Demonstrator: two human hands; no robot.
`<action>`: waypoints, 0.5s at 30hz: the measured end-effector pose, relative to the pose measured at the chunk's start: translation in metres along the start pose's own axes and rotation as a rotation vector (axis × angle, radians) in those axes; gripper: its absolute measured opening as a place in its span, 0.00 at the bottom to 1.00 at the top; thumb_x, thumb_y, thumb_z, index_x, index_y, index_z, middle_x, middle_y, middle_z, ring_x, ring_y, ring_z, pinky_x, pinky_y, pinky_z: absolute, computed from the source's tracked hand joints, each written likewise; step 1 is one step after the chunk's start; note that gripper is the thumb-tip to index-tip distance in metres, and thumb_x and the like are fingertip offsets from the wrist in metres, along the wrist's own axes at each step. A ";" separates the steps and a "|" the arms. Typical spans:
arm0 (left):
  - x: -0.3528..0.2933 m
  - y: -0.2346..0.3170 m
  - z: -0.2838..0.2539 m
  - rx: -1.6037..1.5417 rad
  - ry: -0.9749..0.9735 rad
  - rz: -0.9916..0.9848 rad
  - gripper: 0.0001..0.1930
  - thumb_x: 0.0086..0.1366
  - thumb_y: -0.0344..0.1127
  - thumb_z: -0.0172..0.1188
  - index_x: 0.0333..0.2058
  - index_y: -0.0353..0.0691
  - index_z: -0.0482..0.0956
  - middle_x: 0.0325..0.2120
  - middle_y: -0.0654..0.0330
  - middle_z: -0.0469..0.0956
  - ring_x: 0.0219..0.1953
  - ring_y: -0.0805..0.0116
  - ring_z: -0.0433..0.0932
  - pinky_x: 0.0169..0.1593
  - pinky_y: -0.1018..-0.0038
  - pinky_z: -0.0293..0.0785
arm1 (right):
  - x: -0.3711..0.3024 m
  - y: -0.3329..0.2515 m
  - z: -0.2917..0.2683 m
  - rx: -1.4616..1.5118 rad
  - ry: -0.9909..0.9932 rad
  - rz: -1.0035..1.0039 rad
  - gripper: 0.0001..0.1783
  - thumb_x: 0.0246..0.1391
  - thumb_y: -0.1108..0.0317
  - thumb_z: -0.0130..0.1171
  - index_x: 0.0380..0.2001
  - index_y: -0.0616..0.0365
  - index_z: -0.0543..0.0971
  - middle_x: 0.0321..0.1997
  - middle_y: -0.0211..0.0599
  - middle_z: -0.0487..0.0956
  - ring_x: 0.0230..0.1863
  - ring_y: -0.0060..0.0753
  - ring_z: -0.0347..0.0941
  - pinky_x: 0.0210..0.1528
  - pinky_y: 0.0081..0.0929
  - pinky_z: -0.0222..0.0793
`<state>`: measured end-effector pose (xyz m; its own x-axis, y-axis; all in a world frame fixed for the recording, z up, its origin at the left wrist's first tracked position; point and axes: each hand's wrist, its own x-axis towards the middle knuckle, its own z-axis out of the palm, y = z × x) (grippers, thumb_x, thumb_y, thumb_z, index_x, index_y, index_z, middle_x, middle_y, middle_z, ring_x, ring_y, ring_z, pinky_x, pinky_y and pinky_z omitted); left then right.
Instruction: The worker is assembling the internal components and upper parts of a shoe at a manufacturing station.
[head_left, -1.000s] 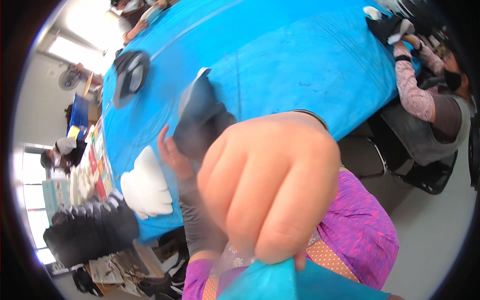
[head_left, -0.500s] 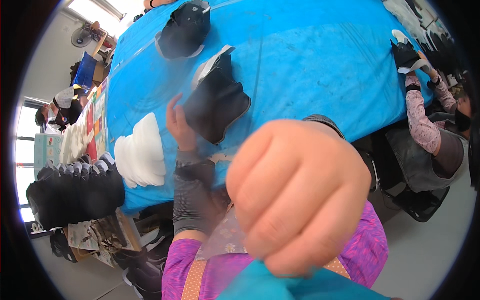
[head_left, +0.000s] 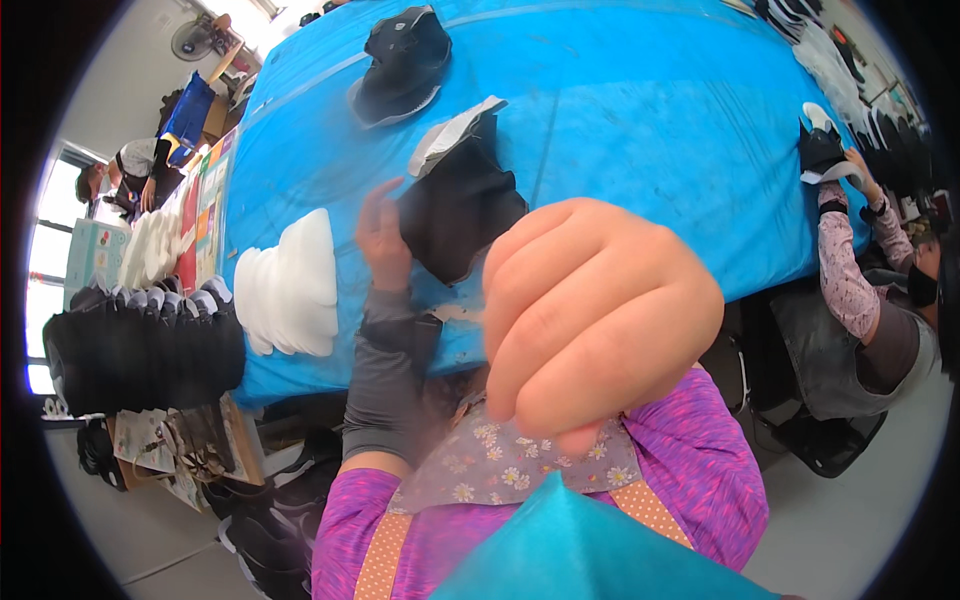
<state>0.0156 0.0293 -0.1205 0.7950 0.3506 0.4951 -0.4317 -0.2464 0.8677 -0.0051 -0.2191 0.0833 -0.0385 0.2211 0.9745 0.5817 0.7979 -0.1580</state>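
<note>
A black shoe upper (head_left: 460, 215) with a pale grey-white lining lies on the blue-covered table in front of me. My left hand (head_left: 385, 240) is at its left edge, fingers stretched upward and slightly blurred; they look to be touching it. My right hand (head_left: 605, 315) is a closed fist close to the camera, covering part of the table and the upper's lower right side. Whatever it holds, if anything, is hidden. Farther off lies a second black shoe upper (head_left: 405, 70).
White insole-shaped pads (head_left: 290, 285) overlap at the table's left. Many black uppers (head_left: 140, 350) stand in a row beyond them. On the right, a co-worker's hands (head_left: 850, 175) hold another black upper (head_left: 822, 150). Turquoise fabric (head_left: 590, 550) rises at the lower edge.
My right fist has lifted off the turquoise fabric and turned a little. My left hand stays beside the near upper. The whole view has shifted slightly.
</note>
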 end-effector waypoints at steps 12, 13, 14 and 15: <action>0.002 0.022 0.004 -0.036 -0.062 -0.015 0.12 0.71 0.34 0.53 0.37 0.29 0.80 0.27 0.59 0.82 0.32 0.71 0.77 0.38 0.73 0.73 | -0.030 0.138 -0.048 -0.499 -0.357 0.946 0.14 0.59 0.60 0.60 0.36 0.61 0.81 0.28 0.43 0.80 0.29 0.38 0.76 0.34 0.31 0.71; 0.001 0.022 0.003 -0.029 -0.045 -0.015 0.12 0.71 0.34 0.53 0.37 0.29 0.80 0.27 0.59 0.82 0.32 0.71 0.77 0.38 0.73 0.73 | -0.032 0.164 -0.059 -0.481 -0.432 1.020 0.15 0.60 0.58 0.60 0.37 0.61 0.81 0.28 0.41 0.80 0.29 0.32 0.74 0.35 0.29 0.70; 0.001 0.021 0.002 0.029 -0.064 0.020 0.13 0.71 0.34 0.52 0.36 0.29 0.80 0.26 0.60 0.80 0.31 0.75 0.75 0.35 0.75 0.71 | -0.038 0.194 -0.070 -0.500 -0.528 1.081 0.16 0.60 0.58 0.59 0.38 0.62 0.82 0.30 0.41 0.82 0.32 0.35 0.76 0.37 0.30 0.71; 0.003 0.020 -0.002 0.089 -0.080 0.056 0.14 0.71 0.35 0.52 0.35 0.28 0.80 0.25 0.61 0.79 0.30 0.78 0.73 0.33 0.78 0.69 | -0.040 0.217 -0.076 -0.550 -0.640 1.109 0.18 0.61 0.55 0.58 0.40 0.61 0.82 0.34 0.41 0.83 0.36 0.37 0.78 0.41 0.31 0.72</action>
<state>0.0081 0.0267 -0.1015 0.8037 0.2623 0.5342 -0.4394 -0.3439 0.8299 0.1846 -0.0972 0.0223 0.3740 0.9198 0.1185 0.7879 -0.2477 -0.5638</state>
